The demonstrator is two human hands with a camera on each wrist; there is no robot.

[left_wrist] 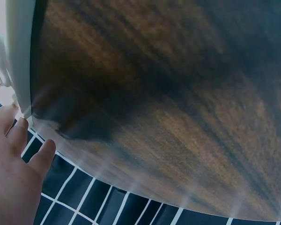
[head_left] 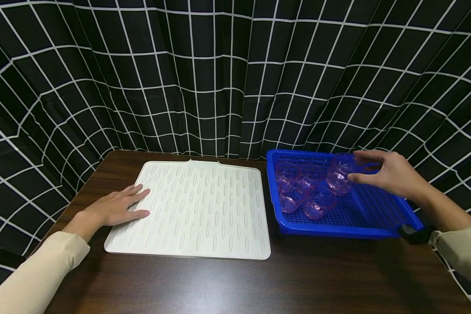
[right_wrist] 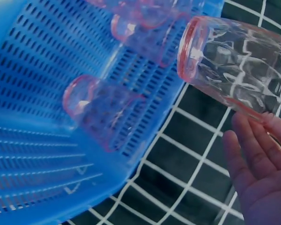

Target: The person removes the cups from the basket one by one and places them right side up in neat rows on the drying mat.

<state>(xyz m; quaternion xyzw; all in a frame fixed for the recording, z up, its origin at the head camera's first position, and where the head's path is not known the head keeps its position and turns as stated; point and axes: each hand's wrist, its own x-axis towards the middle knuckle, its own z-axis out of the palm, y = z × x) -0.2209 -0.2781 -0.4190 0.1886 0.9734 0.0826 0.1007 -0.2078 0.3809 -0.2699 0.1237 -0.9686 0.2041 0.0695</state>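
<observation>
My right hand [head_left: 394, 172] holds a clear pink cup [head_left: 340, 174] over the blue basket, thumb and fingers pinching its right side. In the right wrist view the same cup [right_wrist: 236, 61] lies across the upper right, its pink-tinted end toward the basket and my fingers at the other end. Several more clear pink cups [head_left: 319, 203] stand grouped in the left part of the basket. My left hand [head_left: 115, 207] rests with spread fingers on the left edge of a white drying mat [head_left: 204, 205] with raised oval ridges.
The blue perforated basket [head_left: 337, 231] stands at the right of the dark wood table [head_left: 227, 283], just beyond the mat's right edge. A black curtain [head_left: 204, 78] with white grid lines closes off the back and sides. A dark band [head_left: 414, 234] sits at my right wrist.
</observation>
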